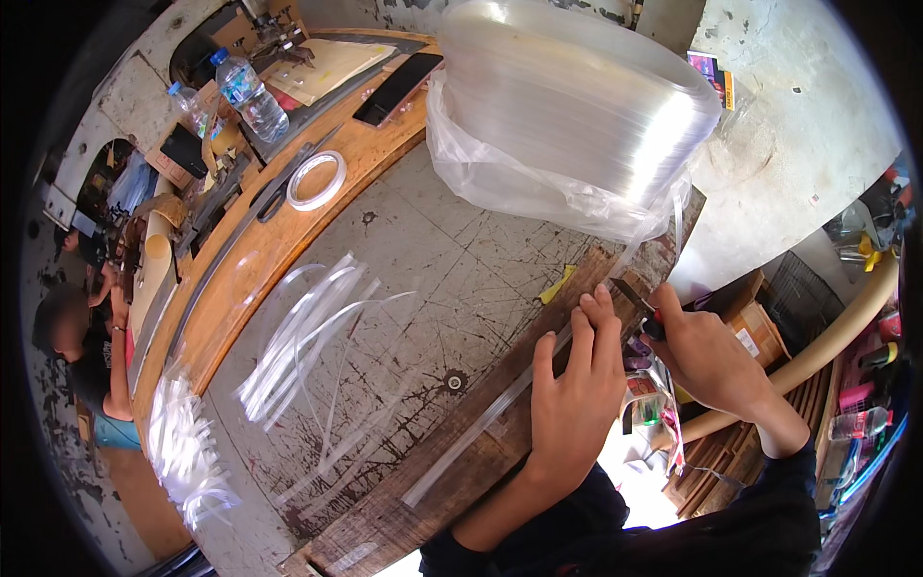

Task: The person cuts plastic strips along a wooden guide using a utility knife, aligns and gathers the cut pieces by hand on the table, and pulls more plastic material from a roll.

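Head view, plastic strip (465, 447), translucent, narrow, shiny

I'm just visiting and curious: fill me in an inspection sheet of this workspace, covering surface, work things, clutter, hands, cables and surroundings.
Surface: grey table, heavily scratched, with a worn wooden board along the near edge.
Work things: clear strip lying along the board; large clear plastic coil partly bagged; loose strips in a bundle.
Clutter: tape roll, scissors, phone and water bottle toward the far left.
Hands: left hand laid over the strip; right hand gripping a knife.
Cables: nothing seen that is certainly one.
Surroundings: another person at left; cardboard box and beige tube at right.
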The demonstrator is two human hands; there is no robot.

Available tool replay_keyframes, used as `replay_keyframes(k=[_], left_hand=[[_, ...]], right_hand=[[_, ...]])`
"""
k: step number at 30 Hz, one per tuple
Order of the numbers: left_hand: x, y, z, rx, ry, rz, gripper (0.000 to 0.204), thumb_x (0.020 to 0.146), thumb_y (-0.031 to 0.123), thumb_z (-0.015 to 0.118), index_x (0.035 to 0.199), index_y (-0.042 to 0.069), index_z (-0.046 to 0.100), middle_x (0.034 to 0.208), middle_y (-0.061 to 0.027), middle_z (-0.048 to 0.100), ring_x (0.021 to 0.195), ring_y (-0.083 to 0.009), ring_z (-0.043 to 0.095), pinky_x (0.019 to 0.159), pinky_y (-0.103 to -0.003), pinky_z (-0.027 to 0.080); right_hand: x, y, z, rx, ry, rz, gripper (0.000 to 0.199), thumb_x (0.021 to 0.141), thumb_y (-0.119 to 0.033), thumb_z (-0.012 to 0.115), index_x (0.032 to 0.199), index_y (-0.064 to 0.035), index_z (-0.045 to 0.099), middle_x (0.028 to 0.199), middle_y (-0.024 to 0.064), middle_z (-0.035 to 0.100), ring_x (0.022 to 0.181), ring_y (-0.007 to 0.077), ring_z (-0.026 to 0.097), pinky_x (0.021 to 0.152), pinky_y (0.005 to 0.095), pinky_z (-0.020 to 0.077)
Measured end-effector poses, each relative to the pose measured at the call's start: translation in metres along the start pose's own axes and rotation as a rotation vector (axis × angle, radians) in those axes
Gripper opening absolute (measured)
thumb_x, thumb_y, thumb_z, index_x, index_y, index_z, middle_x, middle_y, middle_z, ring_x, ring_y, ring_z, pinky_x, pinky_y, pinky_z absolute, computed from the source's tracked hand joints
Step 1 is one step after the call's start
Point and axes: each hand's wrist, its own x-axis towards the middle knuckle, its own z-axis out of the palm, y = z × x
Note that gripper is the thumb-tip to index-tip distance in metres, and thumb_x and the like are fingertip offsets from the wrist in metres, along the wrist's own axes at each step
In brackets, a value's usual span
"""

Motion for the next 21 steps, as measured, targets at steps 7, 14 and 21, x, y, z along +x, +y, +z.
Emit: replay_keyframes(k=[7, 14, 21], left_hand=[[-0.0005, 0.0003, 0.0007, 0.003, 0.005, -0.009, 0.038, 0.077, 0.023, 0.059, 0.112, 0.009, 0.058, 0.099, 0.0039, 0.052, 0.089, -0.0055, 0.050, 0.086, -0.036, 0.035], [-0.0002, -0.0001, -0.0033, -0.047, -0.069, -0.027, 0.042, 0.075, 0.026, 0.060, 0.114, 0.009, 0.056, 0.104, 0.0022, 0.052, 0.091, -0.0080, 0.051, 0.091, -0.041, 0.033], [0.0030, -0.0084, -0.0064, -0.194, -0.171, -0.120, 0.048, 0.075, 0.029, 0.062, 0.118, 0.013, 0.051, 0.122, -0.0191, 0.045, 0.102, -0.0253, 0.050, 0.086, -0.042, 0.037]], right_hand=[[0.0014, -0.0031, -0.0022, 0.030, -0.018, -0.003, 0.025, 0.084, -0.011, 0.051, 0.093, 0.0027, 0.032, 0.061, 0.0252, 0.054, 0.062, 0.0439, 0.054, 0.055, 0.0498, 0.0424], [0.0020, -0.0043, -0.0040, -0.010, -0.020, -0.029, 0.023, 0.082, -0.007, 0.050, 0.092, 0.0030, 0.033, 0.060, 0.0251, 0.054, 0.060, 0.0429, 0.055, 0.054, 0.0490, 0.0431], [0.0039, -0.0075, -0.0078, -0.083, -0.064, 0.003, 0.022, 0.078, -0.002, 0.049, 0.091, 0.0040, 0.032, 0.056, 0.0237, 0.053, 0.058, 0.0416, 0.056, 0.052, 0.0476, 0.0437]])
